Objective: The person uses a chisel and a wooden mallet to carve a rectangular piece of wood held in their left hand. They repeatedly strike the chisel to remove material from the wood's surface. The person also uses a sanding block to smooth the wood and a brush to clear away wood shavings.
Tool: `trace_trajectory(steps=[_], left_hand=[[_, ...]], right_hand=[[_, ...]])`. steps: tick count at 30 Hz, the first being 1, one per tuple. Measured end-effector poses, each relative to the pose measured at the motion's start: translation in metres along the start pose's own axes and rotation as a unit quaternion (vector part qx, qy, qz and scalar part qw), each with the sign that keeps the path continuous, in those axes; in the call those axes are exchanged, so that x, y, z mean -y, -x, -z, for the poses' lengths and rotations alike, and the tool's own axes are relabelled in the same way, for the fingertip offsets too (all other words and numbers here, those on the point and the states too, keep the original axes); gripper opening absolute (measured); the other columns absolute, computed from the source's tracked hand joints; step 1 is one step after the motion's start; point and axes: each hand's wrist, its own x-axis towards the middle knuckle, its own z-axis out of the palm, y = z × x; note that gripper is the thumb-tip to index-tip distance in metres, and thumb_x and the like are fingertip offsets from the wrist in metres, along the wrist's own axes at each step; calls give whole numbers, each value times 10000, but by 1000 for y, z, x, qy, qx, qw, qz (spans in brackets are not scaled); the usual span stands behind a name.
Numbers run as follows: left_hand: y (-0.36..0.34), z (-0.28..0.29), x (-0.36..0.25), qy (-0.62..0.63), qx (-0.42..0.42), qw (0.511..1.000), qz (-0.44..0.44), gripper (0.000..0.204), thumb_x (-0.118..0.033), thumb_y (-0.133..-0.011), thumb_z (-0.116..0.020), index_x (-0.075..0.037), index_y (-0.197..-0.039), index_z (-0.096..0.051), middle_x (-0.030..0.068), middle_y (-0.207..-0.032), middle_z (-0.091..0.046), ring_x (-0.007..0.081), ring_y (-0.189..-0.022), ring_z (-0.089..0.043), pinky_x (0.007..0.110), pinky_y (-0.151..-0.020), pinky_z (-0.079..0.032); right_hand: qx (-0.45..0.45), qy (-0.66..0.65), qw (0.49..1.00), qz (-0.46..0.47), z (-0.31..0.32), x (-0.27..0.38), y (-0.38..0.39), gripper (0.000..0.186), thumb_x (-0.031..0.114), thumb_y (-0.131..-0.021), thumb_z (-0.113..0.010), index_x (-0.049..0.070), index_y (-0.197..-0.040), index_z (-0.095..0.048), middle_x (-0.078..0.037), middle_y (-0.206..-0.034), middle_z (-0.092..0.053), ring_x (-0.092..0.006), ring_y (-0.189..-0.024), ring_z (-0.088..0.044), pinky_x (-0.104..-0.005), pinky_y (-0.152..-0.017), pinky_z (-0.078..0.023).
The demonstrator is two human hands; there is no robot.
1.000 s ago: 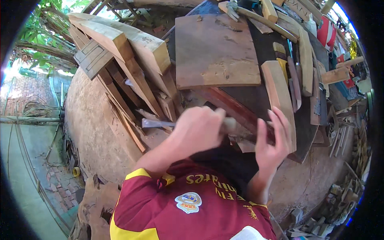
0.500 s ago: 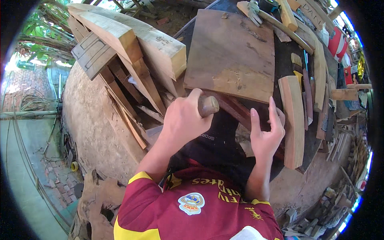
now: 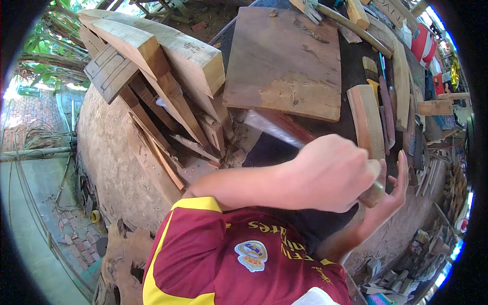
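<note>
My left forearm reaches across my body. My left hand [image 3: 333, 173] is closed in a fist round the wooden handle of a long-bladed knife [image 3: 269, 128]. The handle's rounded end sticks out below the fist, and the grey blade, blurred by motion, points up and to the left. Alongside the blade, a dark reddish wooden bar [image 3: 295, 127] shows partly, below the near edge of a flat wooden board [image 3: 284, 66]. My right hand [image 3: 391, 201] is just beyond the handle's end, fingers stretched and apart; the left fist partly covers it.
Thick pale timbers [image 3: 183, 48] lean at the left. Right of the board lies a short wooden block [image 3: 367, 119], with a paintbrush [image 3: 370, 66] past it. A hammer-like tool with a long wooden handle [image 3: 356, 30] lies at the far right. Wood scraps [image 3: 406, 274] litter the lower right.
My left hand has swung right and slightly down with the knife, bringing the blade into sight. My right hand has shifted right and down. The view has shifted slightly.
</note>
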Motion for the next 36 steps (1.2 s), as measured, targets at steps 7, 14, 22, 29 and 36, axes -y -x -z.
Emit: trace_trajectory(steps=[7, 14, 22, 29, 36], left_hand=[[-27, -5, 19, -19, 42, 997, -64, 265, -324, -612, -717, -75, -658, -642, 130, -572, -576, 338, -549, -610, 426, -507, -479], [-26, -1, 16, -48, -89, 995, 8, 449, -483, -590, -763, -65, -630, -605, 117, -579, -578, 324, -559, -614, 406, -491, -464], [-31, -8, 17, 3, -54, 998, 36, 510, -453, -605, -798, -32, -756, -551, 124, -636, -602, 340, -633, -634, 421, -544, -485], [-29, -12, 21, -26, -13, 999, 22, 423, -390, -616, -799, -40, -726, -588, 120, -672, -614, 318, -668, -644, 411, -589, -494], [-23, -9, 29, 32, -24, 996, -76, 362, -405, -603, -779, -75, -647, -637, 111, -661, -612, 330, -691, -637, 428, -606, -495]], right_hand=[[43, -47, 998, -19, -8, -19, 14, 541, 132, -728, -734, 18, -1236, -586, -160, -1192, -627, -276, -1069, -602, -364, -901, -460], [122, -58, 989, -63, -13, -15, 14, 403, 157, -738, -710, 39, -1114, -627, -158, -1079, -651, -357, -1015, -604, -410, -882, -464], [131, -25, 991, -15, -12, -24, 13, 451, 212, -753, -699, 27, -1154, -605, -174, -1062, -651, -367, -990, -610, -436, -859, -469], [113, -22, 993, -10, -13, -26, 15, 522, 194, -760, -725, -28, -1206, -569, -151, -1079, -637, -245, -985, -601, -357, -869, -479], [127, 0, 992, 13, -6, -20, 13, 705, 276, -723, -797, -85, -1256, -511, -208, -1089, -638, -245, -1002, -624, -366, -867, -486]])
